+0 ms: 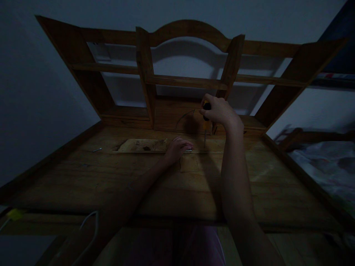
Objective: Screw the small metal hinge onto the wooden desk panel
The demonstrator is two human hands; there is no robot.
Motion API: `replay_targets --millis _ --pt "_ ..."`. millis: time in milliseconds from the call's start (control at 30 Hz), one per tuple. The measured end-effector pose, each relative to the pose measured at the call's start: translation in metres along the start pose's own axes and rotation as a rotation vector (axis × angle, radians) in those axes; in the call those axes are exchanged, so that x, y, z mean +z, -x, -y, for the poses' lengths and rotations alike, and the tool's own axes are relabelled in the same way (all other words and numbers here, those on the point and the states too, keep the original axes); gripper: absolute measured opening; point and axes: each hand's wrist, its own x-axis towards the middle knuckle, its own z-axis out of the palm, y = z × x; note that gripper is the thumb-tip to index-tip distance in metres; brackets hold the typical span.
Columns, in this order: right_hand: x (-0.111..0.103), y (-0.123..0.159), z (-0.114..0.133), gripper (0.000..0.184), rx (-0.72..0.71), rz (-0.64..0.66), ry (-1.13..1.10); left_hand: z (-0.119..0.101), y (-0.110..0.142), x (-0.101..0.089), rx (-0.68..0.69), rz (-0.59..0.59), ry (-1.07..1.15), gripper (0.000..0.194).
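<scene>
A long, narrow wooden strip point(138, 146) lies across the desktop, its left part pale and stained with a dark spot. My left hand point(177, 148) rests over its middle, fingers together and curled down onto it. By those fingertips shows a small shiny metal piece point(189, 150), too small to name. My right hand point(220, 111) grips a screwdriver point(205, 123) with a black and yellow handle. Its shaft points straight down, the tip at the strip, right of my left hand. A small square outline point(190, 163) shows on the wood just in front of the strip.
A wooden desktop point(111, 184) spreads below, with a shelf unit point(185, 81) standing at its back. On the left lies a small metal pin or screw point(97, 150). A white cable point(96, 225) hangs near the front edge. Patterned bedding point(324, 162) is at the right.
</scene>
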Motion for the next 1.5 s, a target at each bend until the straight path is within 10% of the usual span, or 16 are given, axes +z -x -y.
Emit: replay_targets --millis 1500 --pt "0.0031 0.0006 -0.0026 0.027 -0.027 -0.033 0.004 0.0014 0.0023 0.0023 -0.017 -0.044 0.005 0.013"
